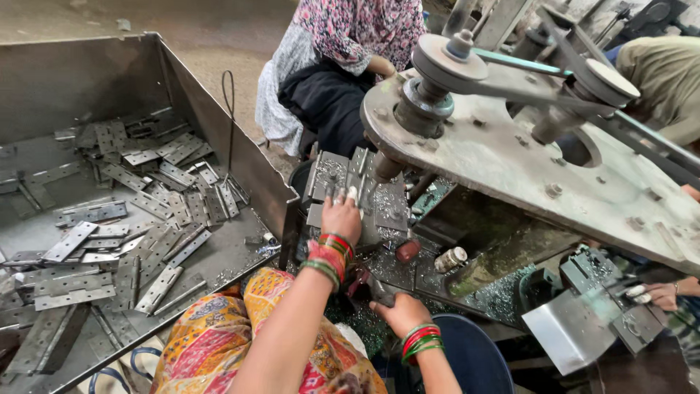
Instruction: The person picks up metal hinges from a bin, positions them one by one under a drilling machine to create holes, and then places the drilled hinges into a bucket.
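My left hand [341,217], with red and green bangles at the wrist, presses fingertips on a grey metal hinge plate [329,175] that lies on the machine's jig under the spindle [386,166]. My right hand [399,311], also bangled, grips a dark lever handle [370,286] low on the machine. Metal shavings cover the jig bed around both hands.
A large steel tray [219,109] at the left holds several loose hinge plates [138,211]. A heavy machine plate with pulleys and a belt [510,138] overhangs at the right. Another person in patterned clothes [343,44] sits opposite; a further person's hand [660,294] works at the right.
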